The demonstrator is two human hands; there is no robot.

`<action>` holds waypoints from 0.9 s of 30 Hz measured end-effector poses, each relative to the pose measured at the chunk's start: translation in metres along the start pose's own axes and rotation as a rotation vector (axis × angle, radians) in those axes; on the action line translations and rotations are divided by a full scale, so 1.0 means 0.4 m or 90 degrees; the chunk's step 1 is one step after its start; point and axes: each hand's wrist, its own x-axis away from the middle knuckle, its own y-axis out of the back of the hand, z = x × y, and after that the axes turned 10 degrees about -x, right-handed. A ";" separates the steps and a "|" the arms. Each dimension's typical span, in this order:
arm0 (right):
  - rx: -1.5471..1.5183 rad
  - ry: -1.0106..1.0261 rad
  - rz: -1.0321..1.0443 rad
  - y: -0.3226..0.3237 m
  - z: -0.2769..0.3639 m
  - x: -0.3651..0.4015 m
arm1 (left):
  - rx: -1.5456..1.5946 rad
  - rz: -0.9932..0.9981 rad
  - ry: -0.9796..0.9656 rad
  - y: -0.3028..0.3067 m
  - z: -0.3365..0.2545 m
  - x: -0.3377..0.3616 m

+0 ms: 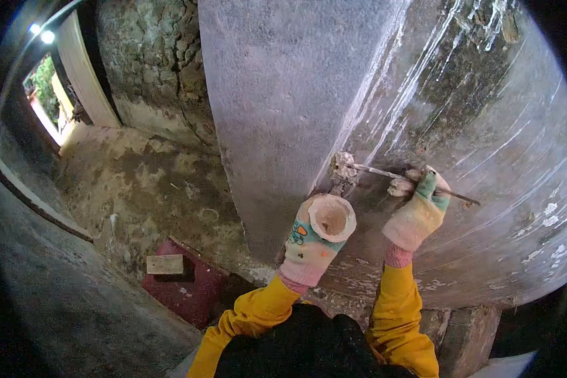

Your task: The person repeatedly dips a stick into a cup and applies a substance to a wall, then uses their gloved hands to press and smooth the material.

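Observation:
My left hand (306, 255), in a pale patterned work glove with a pink cuff, holds a small round bowl (344, 215) with its opening toward me. Some pale material coats the inside of the bowl. My right hand (418, 211), gloved in cream and green, is closed around a thin metal spatula (379, 171). The spatula's far end meets a rough lump of grey-white plaster (343, 165) by the corner of the wall (277, 113). Below that lump and just above the bowl, more rough material clings to the corner.
On the right, the curved wall (485, 170) has white drips and dark stains. A dark red board (198, 290) lies on the floor at lower left with a small wooden block (165, 264) on it. A doorway (47, 101) opens at far left.

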 end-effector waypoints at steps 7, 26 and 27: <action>0.013 -0.008 0.001 0.001 0.000 0.008 | 0.038 0.005 -0.007 -0.019 0.032 0.010; 0.008 -0.019 -0.008 0.017 -0.029 0.022 | -0.050 -0.040 -0.013 -0.006 0.018 0.018; 0.006 -0.020 -0.007 0.019 -0.024 0.022 | 0.093 -0.019 0.047 -0.024 0.038 0.031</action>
